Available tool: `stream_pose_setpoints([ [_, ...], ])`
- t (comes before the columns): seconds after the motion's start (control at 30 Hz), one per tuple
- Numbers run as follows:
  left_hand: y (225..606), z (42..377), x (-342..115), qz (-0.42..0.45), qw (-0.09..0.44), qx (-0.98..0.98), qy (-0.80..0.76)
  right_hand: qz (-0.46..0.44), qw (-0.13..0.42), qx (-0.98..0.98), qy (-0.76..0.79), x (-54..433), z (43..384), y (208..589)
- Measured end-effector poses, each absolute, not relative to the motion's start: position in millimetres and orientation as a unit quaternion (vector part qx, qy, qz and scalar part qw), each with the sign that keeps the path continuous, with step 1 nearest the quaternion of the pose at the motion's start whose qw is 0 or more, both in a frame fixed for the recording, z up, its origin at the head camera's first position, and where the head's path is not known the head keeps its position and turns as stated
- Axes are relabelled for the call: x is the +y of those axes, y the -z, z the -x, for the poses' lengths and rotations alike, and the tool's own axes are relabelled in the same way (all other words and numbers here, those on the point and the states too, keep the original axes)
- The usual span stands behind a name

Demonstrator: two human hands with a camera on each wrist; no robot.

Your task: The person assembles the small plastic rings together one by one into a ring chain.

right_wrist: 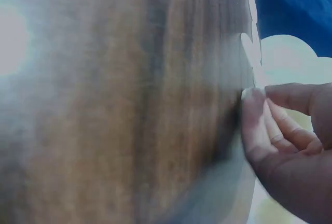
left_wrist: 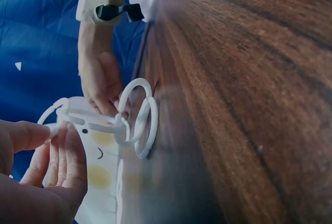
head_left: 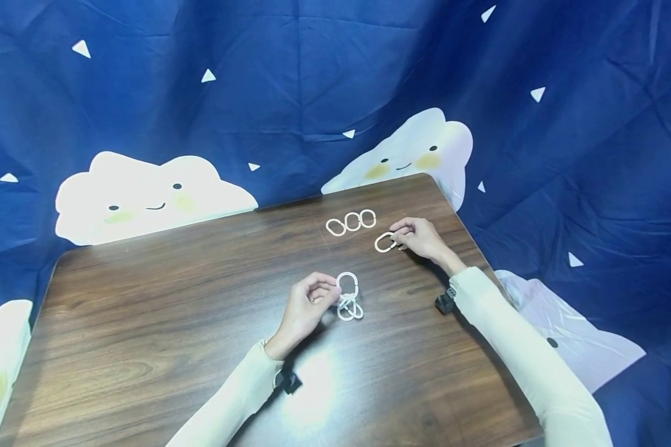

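Observation:
My left hand [head_left: 306,303] pinches a white oval plastic ring between thumb and fingers, over the middle right of the table. Other white rings [left_wrist: 140,125] hang linked from it in a short chain, seen closest in the left wrist view. Farther right, my right hand [head_left: 420,239] holds the end of a single white ring [head_left: 377,243] with its fingertips, low at the tabletop. Whether this ring touches the wood is unclear. In the right wrist view the fingers [right_wrist: 254,111] cover most of that ring.
Several more white rings [head_left: 360,220] lie side by side on the brown wooden table [head_left: 173,323], beyond both hands. The table's right edge runs just past my right hand. Behind hangs a blue curtain [head_left: 246,74] with white clouds and triangles.

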State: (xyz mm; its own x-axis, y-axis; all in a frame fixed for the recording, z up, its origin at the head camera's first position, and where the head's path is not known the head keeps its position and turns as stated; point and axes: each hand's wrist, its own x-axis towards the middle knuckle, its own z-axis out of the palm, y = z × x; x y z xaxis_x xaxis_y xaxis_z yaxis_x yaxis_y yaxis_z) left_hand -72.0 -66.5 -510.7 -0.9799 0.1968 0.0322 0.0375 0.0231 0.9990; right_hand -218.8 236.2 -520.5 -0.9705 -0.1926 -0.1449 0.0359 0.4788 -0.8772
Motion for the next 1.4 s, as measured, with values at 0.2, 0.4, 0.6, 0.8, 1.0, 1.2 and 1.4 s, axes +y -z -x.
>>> stream_pose_setpoints([
  [0.2,512.3,69.5,-65.9,-0.080,0.058,0.714,-0.693,0.055,0.119,0.834,0.536,236.5,208.7,522.1],
  [0.4,512.7,67.3,-66.1,-0.079,0.055,0.714,-0.694,0.062,0.121,0.824,0.549,231.9,197.6,516.2],
  [0.6,513.8,66.6,-65.3,-0.080,0.050,0.712,-0.695,0.083,0.121,0.817,0.558,225.0,186.1,508.9],
  [0.8,514.2,65.7,-64.2,-0.080,0.053,0.713,-0.695,0.096,0.128,0.808,0.567,217.9,177.9,504.7],
  [1.0,513.8,65.4,-63.7,-0.078,0.050,0.715,-0.693,0.110,0.118,0.805,0.570,211.9,168.8,495.2],
  [1.2,514.7,65.6,-64.3,-0.071,0.047,0.718,-0.691,0.120,0.113,0.796,0.583,208.1,162.7,489.5],
  [1.4,516.7,66.6,-62.8,-0.059,0.049,0.710,-0.700,0.133,0.113,0.787,0.591,205.7,156.5,486.4],
])
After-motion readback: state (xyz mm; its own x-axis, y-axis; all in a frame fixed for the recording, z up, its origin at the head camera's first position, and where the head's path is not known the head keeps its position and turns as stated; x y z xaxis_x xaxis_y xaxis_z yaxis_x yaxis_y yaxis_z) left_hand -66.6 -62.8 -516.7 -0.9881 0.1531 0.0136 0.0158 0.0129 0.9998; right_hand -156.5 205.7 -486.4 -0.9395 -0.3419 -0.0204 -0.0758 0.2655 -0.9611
